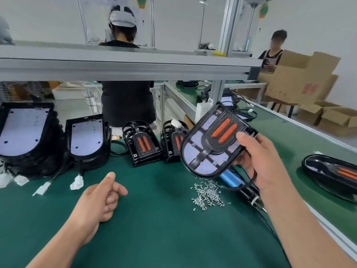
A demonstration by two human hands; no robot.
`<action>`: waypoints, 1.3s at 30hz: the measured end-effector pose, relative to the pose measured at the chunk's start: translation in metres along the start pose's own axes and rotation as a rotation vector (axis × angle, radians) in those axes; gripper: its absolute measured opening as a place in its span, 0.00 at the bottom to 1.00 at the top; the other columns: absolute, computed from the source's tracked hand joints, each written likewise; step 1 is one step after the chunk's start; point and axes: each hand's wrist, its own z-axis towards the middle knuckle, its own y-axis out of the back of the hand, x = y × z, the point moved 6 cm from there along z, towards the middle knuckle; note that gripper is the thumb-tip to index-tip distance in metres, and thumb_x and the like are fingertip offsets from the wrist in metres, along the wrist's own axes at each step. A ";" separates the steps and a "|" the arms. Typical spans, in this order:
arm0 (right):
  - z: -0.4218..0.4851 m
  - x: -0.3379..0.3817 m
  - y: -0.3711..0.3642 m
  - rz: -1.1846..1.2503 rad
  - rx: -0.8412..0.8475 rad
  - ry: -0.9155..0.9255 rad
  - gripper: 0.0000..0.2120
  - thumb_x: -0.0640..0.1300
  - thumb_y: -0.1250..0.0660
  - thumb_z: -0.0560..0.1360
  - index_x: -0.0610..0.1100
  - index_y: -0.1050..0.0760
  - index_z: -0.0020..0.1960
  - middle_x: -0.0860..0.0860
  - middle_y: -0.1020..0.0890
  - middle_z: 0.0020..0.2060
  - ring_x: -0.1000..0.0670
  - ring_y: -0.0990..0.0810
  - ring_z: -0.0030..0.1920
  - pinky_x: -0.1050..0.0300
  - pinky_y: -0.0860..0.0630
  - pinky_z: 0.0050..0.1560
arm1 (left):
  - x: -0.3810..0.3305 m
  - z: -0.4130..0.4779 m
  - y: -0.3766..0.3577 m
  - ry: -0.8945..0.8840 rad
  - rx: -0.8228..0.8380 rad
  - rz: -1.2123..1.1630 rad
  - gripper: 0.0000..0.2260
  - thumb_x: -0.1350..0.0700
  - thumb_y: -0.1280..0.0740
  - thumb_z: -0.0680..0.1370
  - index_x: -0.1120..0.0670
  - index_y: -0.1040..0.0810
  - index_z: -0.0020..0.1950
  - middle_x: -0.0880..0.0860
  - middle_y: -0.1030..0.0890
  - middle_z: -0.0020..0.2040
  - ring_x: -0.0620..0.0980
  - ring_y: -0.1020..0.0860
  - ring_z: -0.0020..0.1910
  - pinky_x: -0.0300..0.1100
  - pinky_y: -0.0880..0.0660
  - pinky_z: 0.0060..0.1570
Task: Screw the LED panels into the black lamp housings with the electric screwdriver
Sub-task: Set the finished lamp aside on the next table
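Observation:
My right hand (258, 161) grips a black lamp housing (214, 140) by its right edge and holds it tilted in the air; its LED panel and black frame with two orange strips face me. A black cable loops from it under my palm. My left hand (102, 196) hovers low over the green mat with fingers curled, and small screws seem to show between them. A pile of loose screws (207, 194) lies on the mat below the housing. The electric screwdriver (241, 186), blue and black, lies on the mat behind my right hand.
Stacks of housings with white panels (25, 130) (87, 138) stand at the left, with white connectors trailing in front. Two stacks of black frames with orange strips (143, 146) (173, 142) stand behind. An assembled lamp (332, 171) lies on the conveyor at right. People work beyond the shelf.

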 end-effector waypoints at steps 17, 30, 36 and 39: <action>0.058 -0.015 0.198 0.124 -0.674 -0.045 0.11 0.46 0.30 0.85 0.43 0.21 0.64 0.45 0.13 0.56 0.49 0.13 0.49 0.55 0.13 0.46 | 0.007 0.007 0.002 -0.016 -0.001 0.014 0.28 0.38 0.39 0.84 0.61 0.17 0.42 0.51 0.37 0.31 0.47 0.42 0.25 0.33 0.44 0.25; 0.057 -0.048 0.214 -0.059 -0.751 -0.342 0.17 0.39 0.34 0.84 0.39 0.26 0.73 0.42 0.25 0.72 0.43 0.21 0.63 0.49 0.26 0.73 | 0.006 0.007 0.002 -0.008 0.022 -0.052 0.28 0.38 0.37 0.82 0.63 0.19 0.42 0.51 0.37 0.31 0.47 0.43 0.25 0.32 0.43 0.25; 0.048 -0.044 0.202 -0.299 -0.662 -0.343 0.09 0.41 0.30 0.81 0.41 0.19 0.60 0.45 0.19 0.56 0.42 0.23 0.58 0.47 0.30 0.62 | 0.005 0.005 0.002 -0.014 0.038 -0.031 0.27 0.38 0.38 0.83 0.58 0.17 0.39 0.51 0.37 0.32 0.47 0.42 0.26 0.33 0.43 0.26; 0.038 -0.044 0.200 -0.302 -0.671 -0.303 0.03 0.43 0.29 0.80 0.45 0.18 0.53 0.47 0.19 0.58 0.42 0.24 0.64 0.45 0.32 0.64 | 0.004 0.004 0.002 -0.007 0.034 -0.023 0.26 0.37 0.38 0.83 0.57 0.17 0.39 0.50 0.36 0.32 0.47 0.42 0.26 0.34 0.43 0.25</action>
